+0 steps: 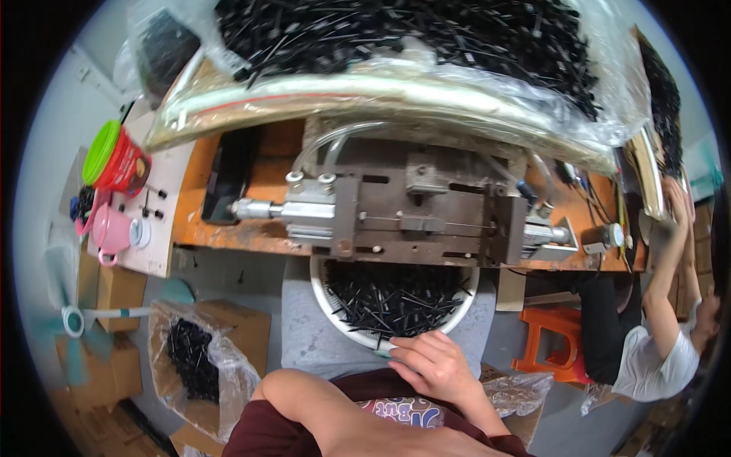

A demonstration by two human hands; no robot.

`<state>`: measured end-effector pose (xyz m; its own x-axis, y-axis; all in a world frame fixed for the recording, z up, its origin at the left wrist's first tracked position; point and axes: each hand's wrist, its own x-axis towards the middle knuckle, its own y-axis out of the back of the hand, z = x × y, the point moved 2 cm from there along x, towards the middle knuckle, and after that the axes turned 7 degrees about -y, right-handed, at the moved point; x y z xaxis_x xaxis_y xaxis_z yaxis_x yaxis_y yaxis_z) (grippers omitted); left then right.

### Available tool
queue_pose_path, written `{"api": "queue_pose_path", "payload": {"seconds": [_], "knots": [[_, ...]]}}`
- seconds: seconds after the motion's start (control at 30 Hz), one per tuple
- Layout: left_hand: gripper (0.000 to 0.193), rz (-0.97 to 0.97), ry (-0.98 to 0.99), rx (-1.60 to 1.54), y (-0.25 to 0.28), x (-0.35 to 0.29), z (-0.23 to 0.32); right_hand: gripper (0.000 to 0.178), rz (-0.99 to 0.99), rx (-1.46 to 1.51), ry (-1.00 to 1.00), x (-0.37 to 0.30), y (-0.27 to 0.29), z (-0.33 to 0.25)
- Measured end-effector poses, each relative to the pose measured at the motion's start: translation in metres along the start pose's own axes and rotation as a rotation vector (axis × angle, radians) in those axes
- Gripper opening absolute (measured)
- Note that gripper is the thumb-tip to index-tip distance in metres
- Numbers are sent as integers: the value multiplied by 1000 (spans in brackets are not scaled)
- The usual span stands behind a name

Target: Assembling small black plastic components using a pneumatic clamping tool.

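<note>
My right hand [435, 364] is over my lap at the near rim of a round white basket [324, 293]. Its fingers are curled together; whatever they hold, if anything, is too small to make out. Right beside the fingertips, a thin black piece lies across the rim. Thin black plastic parts [396, 297] fill the basket, which rests on a grey cloth [301, 327] over my lap. My left arm [320, 404] bends across my body, and its hand is out of sight. Beyond the basket stands a metal clamping fixture [415, 240] with a cylinder at each end and a thin rod across its middle.
A large plastic-lined tray [365, 95] heaped with black parts spans the bench's back. At left are a red tub [129, 167], a pink cup [111, 228] and a fan [72, 320]. An open box [190, 358] holds more parts. At right, another person [659, 343] sits by an orange stool [548, 343].
</note>
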<state>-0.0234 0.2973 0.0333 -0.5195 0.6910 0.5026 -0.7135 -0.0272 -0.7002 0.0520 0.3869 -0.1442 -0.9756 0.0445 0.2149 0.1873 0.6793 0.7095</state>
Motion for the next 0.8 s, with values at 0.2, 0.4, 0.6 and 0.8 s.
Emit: {"api": "queue_pose_path", "payload": {"seconds": [0.2, 0.4, 0.6, 0.8], "knots": [[50, -464, -131, 194, 57, -8, 9, 19, -3, 24, 14, 1, 3, 2], [39, -488, -493, -88, 87, -5, -20, 19, -18, 21, -6, 7, 7, -4], [32, -329, -435, -513, 55, -21, -57, 19, -22, 4, -23, 7, -3, -10], [24, -275, -512, -727, 61, -22, -57, 18, -79, 43, -4, 10, -5, -10]]}}
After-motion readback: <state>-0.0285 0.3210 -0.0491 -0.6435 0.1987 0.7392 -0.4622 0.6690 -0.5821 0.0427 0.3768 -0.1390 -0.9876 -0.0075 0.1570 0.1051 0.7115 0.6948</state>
